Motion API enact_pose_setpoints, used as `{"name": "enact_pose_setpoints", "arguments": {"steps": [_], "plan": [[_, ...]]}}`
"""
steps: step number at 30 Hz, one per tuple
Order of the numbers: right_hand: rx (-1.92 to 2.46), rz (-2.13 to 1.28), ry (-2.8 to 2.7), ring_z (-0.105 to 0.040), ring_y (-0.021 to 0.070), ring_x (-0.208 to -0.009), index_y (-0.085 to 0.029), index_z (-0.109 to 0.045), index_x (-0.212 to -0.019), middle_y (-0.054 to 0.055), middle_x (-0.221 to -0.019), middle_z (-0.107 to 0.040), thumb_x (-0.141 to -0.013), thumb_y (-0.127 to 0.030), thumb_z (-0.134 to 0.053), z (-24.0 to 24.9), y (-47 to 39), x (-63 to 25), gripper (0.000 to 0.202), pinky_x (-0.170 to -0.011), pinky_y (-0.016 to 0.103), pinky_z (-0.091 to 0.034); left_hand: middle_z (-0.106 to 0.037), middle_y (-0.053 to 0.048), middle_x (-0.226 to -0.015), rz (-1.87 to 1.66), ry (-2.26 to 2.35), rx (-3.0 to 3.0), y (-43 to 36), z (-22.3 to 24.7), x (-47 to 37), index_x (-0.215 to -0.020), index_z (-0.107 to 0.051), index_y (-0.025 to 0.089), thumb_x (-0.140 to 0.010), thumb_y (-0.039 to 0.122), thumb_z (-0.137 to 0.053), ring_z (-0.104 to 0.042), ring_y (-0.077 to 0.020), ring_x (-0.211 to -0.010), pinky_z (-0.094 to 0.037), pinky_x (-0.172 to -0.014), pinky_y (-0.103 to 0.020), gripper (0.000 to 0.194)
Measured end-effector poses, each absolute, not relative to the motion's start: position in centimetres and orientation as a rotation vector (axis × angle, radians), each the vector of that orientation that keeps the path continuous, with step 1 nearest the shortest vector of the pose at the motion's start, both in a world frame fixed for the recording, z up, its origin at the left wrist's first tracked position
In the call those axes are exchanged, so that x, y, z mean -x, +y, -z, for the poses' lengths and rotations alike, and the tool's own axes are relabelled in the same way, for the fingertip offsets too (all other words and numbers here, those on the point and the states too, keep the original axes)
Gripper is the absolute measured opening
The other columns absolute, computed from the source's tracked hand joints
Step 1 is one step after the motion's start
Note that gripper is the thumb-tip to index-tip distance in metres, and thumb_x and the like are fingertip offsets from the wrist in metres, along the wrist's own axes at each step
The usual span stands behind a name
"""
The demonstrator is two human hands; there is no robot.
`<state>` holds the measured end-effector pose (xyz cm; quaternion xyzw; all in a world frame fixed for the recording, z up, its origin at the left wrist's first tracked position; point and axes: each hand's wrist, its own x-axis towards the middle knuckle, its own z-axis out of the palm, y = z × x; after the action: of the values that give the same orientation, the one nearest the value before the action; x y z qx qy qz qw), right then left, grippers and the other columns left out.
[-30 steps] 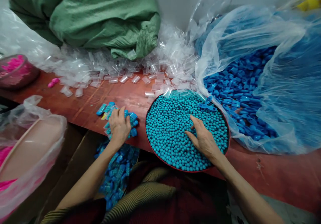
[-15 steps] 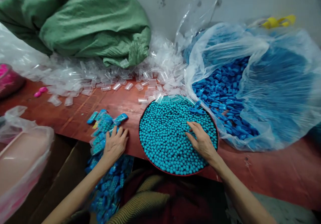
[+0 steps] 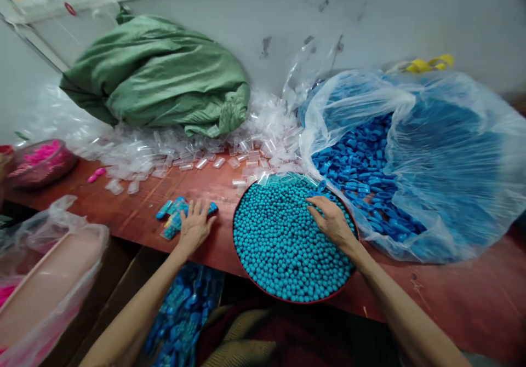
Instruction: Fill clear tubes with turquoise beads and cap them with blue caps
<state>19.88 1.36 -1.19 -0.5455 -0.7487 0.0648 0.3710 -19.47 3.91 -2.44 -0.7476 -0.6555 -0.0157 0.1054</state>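
The left hand (image 3: 194,225) spreads wide at the blue cases (image 3: 176,211), left on the surface (image 3: 123,208); a careless sweep could drop them off the near edge. The right hand (image 3: 332,222) curls over beads (image 3: 279,241), grip unclear; pressing the tray's overhanging rim (image 3: 306,302) could spill them.

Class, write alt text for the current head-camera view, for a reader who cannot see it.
A person's right hand hovers over a round tray of turquoise beads, while the left hand spreads beside small blue bead-filled cases. Behind are clear plastic pieces, a green sack and an open bag of blue parts.
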Motion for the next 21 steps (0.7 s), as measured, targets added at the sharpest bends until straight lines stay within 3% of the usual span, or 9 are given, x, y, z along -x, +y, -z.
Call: {"name": "enact_pose_setpoints", "arguments": {"steps": [6, 12, 15, 18, 21], "plan": [[1.455, -0.098, -1.814, -0.054, 0.0284, -0.113, -0.014, -0.055, -0.125, 0.016, -0.118, -0.057, -0.087, -0.034, -0.05, 0.9, 9.4, -19.2, 0.042, -0.099, 0.045, -0.043, -0.062, -0.016, -0.114, -0.115, -1.941, 2.279, 4.9, 2.8, 20.0, -0.127, -0.053, 0.019, -0.092, 0.036, -0.037, -0.051, -0.0344, -0.113, -0.035, -0.094, -0.055, 0.042], [1.636, -0.198, -1.871, -0.054, 0.0329, -0.112, -0.013, -0.057, -0.121, 0.018, -0.115, -0.059, -0.085, -0.032, -0.051, 2.0, 13.4, -17.8, 0.041, -0.094, 0.05, -0.044, -0.061, -0.014, -0.121, -0.171, -1.997, 2.272, 0.7, 3.0, 22.8, -0.128, -0.053, 0.019, -0.091, 0.035, -0.039, -0.053, -0.0305, -0.114, -0.038, -0.093, -0.049, 0.042], [1.456, -0.256, -1.927, -0.055, 0.0298, -0.111, -0.017, -0.059, -0.118, 0.015, -0.115, -0.061, -0.085, -0.032, -0.053, 2.4, 12.7, -17.3, 0.038, -0.096, 0.049, -0.044, -0.062, -0.013, -0.119, -0.018, -1.966, 2.258, -1.4, 3.0, 23.9, -0.115, -0.062, 0.019, -0.091, 0.04, -0.04, -0.053, -0.031, -0.114, -0.038, -0.094, -0.049, 0.038], [1.233, -0.385, -1.947, -0.057, 0.0245, -0.111, -0.019, -0.059, -0.117, 0.011, -0.117, -0.062, -0.086, -0.035, -0.052, 2.2, 11.8, -17.3, 0.036, -0.099, 0.044, -0.043, -0.066, -0.012, -0.107, 0.31, -1.987, 2.235, -1.1, 2.4, 23.1, -0.103, -0.066, 0.019, -0.092, 0.041, -0.036, -0.059, -0.0279, -0.102, -0.042, -0.091, -0.044, 0.039], [1.217, -0.452, -1.839, -0.058, 0.0221, -0.108, -0.019, -0.061, -0.115, 0.009, -0.115, -0.065, -0.089, -0.035, -0.047, 1.6, 11.2, -17.6, 0.033, -0.098, 0.042, -0.044, -0.065, -0.012, -0.107, 0.675, -2.011, 2.376, 2.7, 1.6, 19.9, -0.11, -0.062, 0.016, -0.092, 0.042, -0.033, -0.06, -0.0254, -0.101, -0.045, -0.092, -0.04, 0.042]]}}
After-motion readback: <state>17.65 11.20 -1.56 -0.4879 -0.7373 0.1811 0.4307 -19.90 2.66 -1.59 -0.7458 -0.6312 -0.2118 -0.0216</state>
